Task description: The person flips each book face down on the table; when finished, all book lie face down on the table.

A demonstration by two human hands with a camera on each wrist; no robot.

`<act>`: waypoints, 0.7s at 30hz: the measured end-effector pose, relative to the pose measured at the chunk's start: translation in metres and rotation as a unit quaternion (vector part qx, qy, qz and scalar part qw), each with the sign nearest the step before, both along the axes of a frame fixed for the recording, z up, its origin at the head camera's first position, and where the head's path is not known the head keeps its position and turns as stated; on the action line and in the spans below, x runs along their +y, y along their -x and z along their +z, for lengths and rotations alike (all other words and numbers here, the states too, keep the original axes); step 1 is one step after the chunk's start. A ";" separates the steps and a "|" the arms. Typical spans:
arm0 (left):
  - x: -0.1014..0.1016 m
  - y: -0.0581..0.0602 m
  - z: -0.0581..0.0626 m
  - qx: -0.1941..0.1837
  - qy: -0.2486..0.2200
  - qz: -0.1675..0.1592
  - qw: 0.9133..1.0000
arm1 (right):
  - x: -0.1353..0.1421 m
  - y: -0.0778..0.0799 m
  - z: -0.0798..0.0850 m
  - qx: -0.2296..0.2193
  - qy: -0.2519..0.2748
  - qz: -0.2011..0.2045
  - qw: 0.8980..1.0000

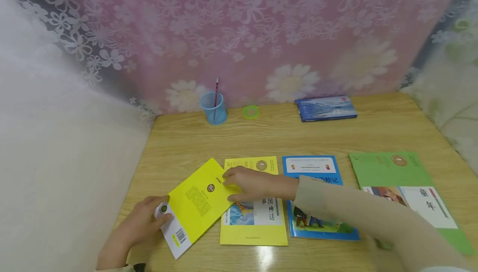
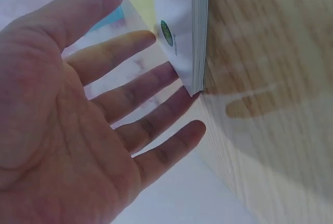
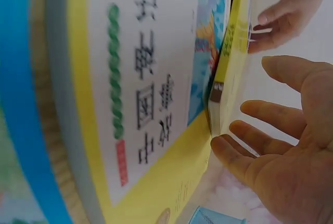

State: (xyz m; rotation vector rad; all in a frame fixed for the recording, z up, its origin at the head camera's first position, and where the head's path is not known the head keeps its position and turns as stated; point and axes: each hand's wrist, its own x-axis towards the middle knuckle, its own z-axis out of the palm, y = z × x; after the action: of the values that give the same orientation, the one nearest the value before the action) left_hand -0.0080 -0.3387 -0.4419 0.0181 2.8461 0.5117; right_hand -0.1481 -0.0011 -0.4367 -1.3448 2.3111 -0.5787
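While our left hand [image 1: 139, 221] is spread at its near end, we judge the slanted yellow book [image 1: 201, 203], overlapping a second book [image 1: 254, 234], light, bendable and slick, best gripped by opposite edges; our right hand [image 1: 251, 184] is spread beyond

Hands [image 3: 294, 156] beside yellow book [image 3: 229, 54] overlapping lettered book [image 3: 148, 91].

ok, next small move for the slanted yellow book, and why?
Probably turn the slanted book straight and ease it left, clear of the flat yellow book. It overlaps that cover in the head view, while the flat one and the blue book lie side by side, nearly straight. The left hand and right hand are at its opposite ends.
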 end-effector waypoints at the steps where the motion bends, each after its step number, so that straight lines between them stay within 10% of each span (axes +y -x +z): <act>1: -0.001 0.003 0.000 0.000 -0.002 0.000 1.000 | 0.003 -0.003 -0.001 0.002 -0.001 0.000 1.000; 21: -0.008 0.012 -0.010 -0.001 0.026 0.027 0.999 | 0.008 -0.017 -0.016 0.077 0.008 0.005 0.997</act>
State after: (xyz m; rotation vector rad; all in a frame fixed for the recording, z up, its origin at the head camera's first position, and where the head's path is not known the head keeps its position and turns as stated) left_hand -0.0197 -0.3466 -0.4521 -0.0688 2.8628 0.4489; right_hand -0.1315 0.0072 -0.4524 -1.4550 2.4237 -0.5066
